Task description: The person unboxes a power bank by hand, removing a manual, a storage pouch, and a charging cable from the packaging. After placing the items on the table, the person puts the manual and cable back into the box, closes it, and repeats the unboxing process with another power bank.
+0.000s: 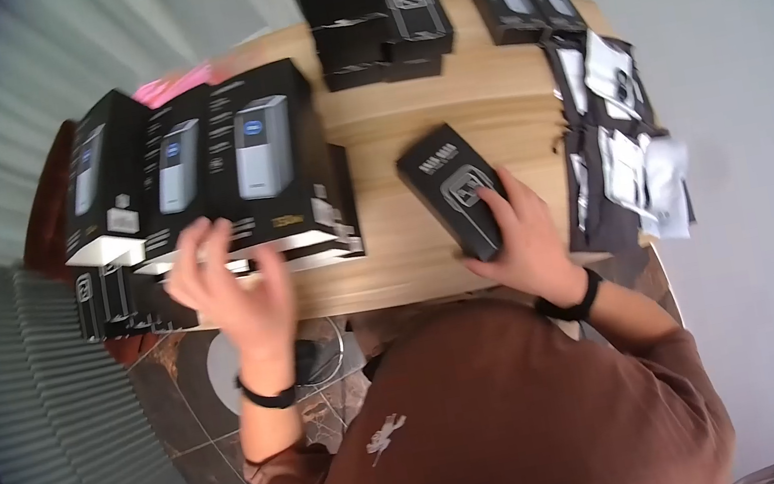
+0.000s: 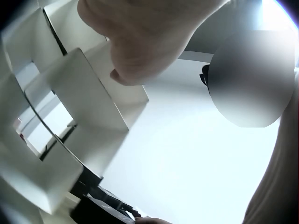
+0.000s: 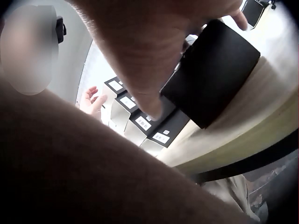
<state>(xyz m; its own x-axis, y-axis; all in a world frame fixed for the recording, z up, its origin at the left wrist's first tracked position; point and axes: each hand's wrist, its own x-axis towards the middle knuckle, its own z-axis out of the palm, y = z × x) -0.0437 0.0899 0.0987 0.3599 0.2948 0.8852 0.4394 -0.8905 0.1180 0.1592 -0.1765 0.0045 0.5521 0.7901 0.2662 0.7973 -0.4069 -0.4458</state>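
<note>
We see the right hand (image 1: 533,234) gripping a small black box (image 1: 441,167), thumb at its near end and fingers along its right side; the box reaches forward and leftward from those fingertips, tilted over the wooden table (image 1: 383,151). Whether it touches the table we cannot tell.

Our left hand (image 1: 238,291) is blurred, its fingers spread and slightly bent, gripping nothing that we can see. Just beyond those fingertips stand three large black boxes (image 1: 260,130) in a row, white ends toward the fingers; contact we cannot make out. Further left and below them we find more small boxes (image 1: 116,290).

Ahead of the right fingers, well apart, we see a stack of black boxes (image 1: 345,5); to their right lie bags (image 1: 624,169), with two boxes (image 1: 511,4) beyond.
</note>
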